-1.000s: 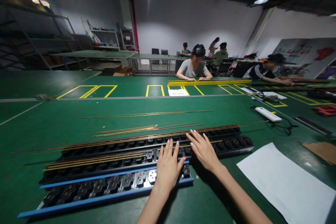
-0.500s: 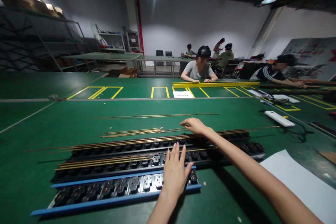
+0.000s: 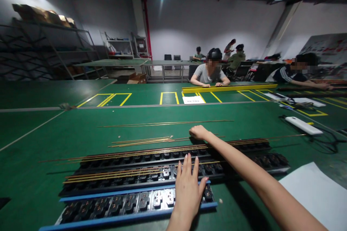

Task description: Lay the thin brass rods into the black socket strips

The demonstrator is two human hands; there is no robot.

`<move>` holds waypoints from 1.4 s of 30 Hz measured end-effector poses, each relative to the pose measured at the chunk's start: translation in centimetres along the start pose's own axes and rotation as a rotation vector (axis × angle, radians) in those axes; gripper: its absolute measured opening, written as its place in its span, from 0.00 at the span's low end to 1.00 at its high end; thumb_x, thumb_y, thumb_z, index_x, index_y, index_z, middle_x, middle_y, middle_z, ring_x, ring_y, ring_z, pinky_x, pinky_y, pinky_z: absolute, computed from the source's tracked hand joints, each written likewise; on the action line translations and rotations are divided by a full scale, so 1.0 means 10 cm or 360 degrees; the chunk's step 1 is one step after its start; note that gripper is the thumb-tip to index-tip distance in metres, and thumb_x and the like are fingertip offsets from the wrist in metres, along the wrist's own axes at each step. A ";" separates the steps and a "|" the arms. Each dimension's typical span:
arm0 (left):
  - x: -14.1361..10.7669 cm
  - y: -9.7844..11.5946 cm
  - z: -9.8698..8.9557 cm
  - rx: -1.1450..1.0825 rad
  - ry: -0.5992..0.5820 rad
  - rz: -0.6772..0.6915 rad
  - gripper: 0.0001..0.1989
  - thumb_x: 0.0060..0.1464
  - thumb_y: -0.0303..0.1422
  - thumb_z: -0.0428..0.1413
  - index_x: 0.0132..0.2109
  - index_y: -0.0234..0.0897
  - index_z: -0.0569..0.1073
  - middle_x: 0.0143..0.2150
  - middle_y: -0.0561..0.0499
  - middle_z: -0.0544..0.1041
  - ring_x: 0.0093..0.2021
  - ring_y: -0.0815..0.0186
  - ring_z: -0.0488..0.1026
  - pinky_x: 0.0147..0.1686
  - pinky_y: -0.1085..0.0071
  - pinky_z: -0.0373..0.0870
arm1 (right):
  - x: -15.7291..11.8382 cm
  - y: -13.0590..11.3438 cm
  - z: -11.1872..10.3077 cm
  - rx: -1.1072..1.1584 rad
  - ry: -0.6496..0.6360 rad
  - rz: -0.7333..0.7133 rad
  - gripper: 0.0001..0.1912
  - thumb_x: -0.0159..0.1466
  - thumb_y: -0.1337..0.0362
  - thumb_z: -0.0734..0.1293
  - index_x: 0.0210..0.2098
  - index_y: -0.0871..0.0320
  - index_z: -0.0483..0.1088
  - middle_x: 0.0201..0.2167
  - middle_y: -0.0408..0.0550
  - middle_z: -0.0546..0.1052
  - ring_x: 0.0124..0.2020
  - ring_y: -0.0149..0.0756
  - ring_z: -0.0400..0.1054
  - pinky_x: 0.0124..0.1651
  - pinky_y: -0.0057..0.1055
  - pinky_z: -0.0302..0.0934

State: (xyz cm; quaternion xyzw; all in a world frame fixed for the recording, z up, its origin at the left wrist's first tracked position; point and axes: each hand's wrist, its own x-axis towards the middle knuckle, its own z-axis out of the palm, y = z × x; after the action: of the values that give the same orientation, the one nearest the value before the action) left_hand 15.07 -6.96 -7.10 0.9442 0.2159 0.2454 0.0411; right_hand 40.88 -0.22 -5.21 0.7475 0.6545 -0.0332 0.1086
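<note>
under hanging lamps, a green work table (image 3: pixel 151 113) runs toward a worker (image 3: pixel 214 74) at a yellow rail (image 3: pixel 230 88). from my remote seat i see the left hand (image 3: pixel 188 189) open, palm down, fingers slightly spread, over the blue-edged strip (image 3: pixel 121 217) and its row of black modules; i read that as steadying it, though i can't tell how hard it presses. the right hand (image 3: pixel 199 132) reaches past the dark strips, fingers curled down at the loose brass rods (image 3: pixel 141 140); its fingertips are hidden, so i can't say whether it pinches one. more rods (image 3: pixel 108 174) lie lengthwise on the dark strips, probably so they sit in line with the modules. a white sheet (image 3: pixel 311 187) lies to the right, apart from the strips.
</note>
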 end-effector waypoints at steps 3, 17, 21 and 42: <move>0.01 0.01 -0.01 -0.0002 -0.0014 -0.0034 0.28 0.60 0.47 0.45 0.64 0.41 0.57 0.65 0.43 0.60 0.63 0.55 0.58 0.57 0.52 0.64 | 0.07 0.00 0.04 -0.0056 -0.0005 -0.0044 0.14 0.60 0.67 0.61 0.45 0.59 0.69 0.43 0.57 0.77 0.44 0.42 0.72 0.40 0.31 0.61; 0.01 0.03 -0.02 0.0021 -0.0073 -0.0070 0.29 0.60 0.47 0.45 0.64 0.41 0.56 0.65 0.42 0.58 0.64 0.55 0.57 0.57 0.52 0.64 | 0.28 -0.03 0.18 -0.0149 -0.0097 -0.0229 0.27 0.54 0.69 0.65 0.53 0.60 0.58 0.44 0.58 0.76 0.43 0.42 0.72 0.38 0.29 0.61; 0.02 0.03 -0.03 0.0016 -0.0076 -0.0065 0.29 0.60 0.46 0.44 0.64 0.40 0.56 0.66 0.42 0.57 0.64 0.55 0.57 0.58 0.52 0.63 | 0.30 -0.03 0.21 -0.0178 -0.0094 -0.0284 0.28 0.54 0.70 0.65 0.54 0.61 0.58 0.42 0.59 0.76 0.42 0.43 0.72 0.40 0.31 0.61; -0.01 0.04 -0.01 0.0015 -0.0032 -0.0060 0.29 0.60 0.46 0.46 0.65 0.40 0.55 0.65 0.42 0.58 0.64 0.54 0.57 0.57 0.51 0.64 | 0.12 0.07 0.03 -0.0061 0.0087 -0.0340 0.16 0.55 0.70 0.62 0.44 0.60 0.64 0.38 0.52 0.74 0.35 0.34 0.68 0.32 0.26 0.53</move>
State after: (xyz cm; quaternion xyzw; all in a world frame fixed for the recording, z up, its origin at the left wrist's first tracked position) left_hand 15.09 -7.35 -6.98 0.9426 0.2344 0.2340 0.0434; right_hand 41.76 0.76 -5.65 0.6720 0.7336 -0.0116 0.1008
